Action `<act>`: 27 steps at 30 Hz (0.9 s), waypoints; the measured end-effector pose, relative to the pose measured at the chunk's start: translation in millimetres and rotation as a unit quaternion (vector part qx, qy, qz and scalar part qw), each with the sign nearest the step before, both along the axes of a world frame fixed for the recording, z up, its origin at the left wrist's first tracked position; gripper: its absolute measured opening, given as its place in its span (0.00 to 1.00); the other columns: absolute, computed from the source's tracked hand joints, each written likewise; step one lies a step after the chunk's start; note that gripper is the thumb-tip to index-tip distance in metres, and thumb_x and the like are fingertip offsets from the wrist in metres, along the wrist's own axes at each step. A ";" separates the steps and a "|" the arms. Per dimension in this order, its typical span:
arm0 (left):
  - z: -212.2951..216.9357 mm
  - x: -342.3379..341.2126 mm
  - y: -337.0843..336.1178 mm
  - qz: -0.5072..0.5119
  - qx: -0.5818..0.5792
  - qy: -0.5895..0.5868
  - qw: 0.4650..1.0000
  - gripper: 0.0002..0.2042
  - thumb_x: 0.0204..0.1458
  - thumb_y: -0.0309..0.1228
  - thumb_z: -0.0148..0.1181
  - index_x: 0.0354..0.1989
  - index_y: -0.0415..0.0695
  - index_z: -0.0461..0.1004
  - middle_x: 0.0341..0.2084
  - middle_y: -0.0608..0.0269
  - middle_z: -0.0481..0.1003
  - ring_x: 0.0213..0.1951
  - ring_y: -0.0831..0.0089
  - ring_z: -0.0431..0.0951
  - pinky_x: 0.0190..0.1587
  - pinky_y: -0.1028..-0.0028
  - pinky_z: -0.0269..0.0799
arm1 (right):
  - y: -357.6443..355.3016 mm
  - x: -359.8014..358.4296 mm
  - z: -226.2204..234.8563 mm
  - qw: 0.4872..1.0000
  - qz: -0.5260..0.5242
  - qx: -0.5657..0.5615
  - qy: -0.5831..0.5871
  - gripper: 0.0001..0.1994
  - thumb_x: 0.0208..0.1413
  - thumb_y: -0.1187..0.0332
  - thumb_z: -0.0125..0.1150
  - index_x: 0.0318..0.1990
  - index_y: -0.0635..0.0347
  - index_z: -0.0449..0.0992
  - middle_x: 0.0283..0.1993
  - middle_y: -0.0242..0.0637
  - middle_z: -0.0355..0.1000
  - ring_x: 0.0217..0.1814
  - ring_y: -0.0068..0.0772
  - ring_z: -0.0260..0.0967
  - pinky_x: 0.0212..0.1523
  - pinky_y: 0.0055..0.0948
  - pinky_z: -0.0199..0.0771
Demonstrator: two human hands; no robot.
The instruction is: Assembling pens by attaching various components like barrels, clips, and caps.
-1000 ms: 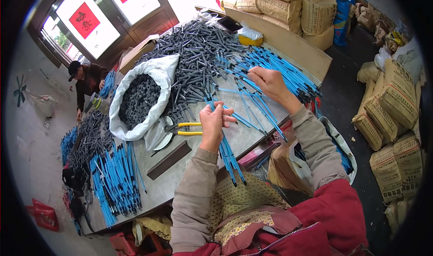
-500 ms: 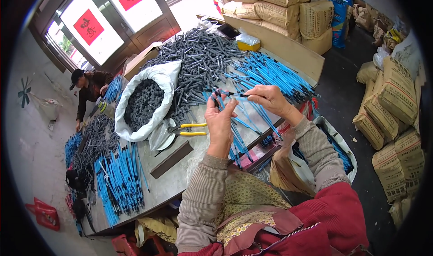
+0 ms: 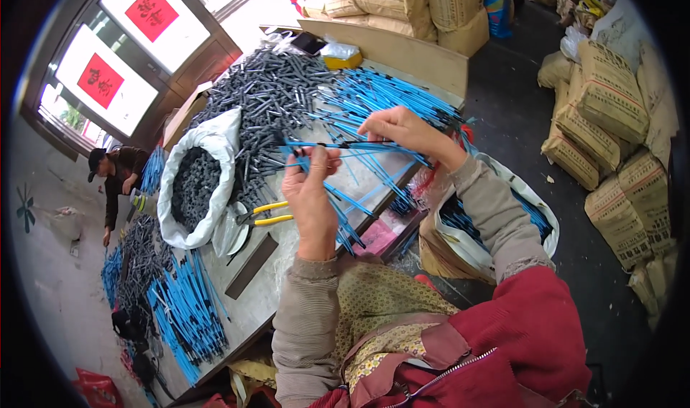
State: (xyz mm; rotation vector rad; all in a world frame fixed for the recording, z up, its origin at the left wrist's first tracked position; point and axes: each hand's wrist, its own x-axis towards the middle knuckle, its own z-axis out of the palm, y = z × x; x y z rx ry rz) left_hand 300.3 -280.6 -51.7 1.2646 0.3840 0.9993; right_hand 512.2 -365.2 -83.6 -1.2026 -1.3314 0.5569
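Note:
My left hand, raised over the table's near edge, is closed round a few thin blue rods with black parts; some hang down below it. One blue rod with a black sleeve runs crosswise from the left fingertips, passing beneath my right hand. The right fingers are bent and drawn together just above that rod. What they pinch, if anything, is hidden. Beyond my hands, a wide bundle of blue rods lies on the table, beside a heap of dark grey tube-like pieces.
Left of my hands are a white sack of small dark parts, yellow-handled pliers and a dark bar. More blue rods lie nearer. A co-worker is at the far left. Paper sacks are stacked right, an open bag below.
The view has shifted, so the table sits further left. My right hand has come off the black sleeve it pinched and is now above the rod. The left hand still grips the rods.

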 end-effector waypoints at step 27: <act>6.7 -45.6 -24.1 -0.032 -0.065 -0.055 0.996 0.04 0.65 0.28 0.58 0.43 0.42 0.72 0.34 0.53 0.82 0.39 0.63 0.84 0.46 0.67 0.80 | -99.2 -14.1 -38.8 0.901 -0.130 -0.204 -0.360 0.23 0.50 0.72 0.67 0.56 0.59 0.74 0.55 0.40 0.71 0.55 0.44 0.72 0.55 0.37 0.73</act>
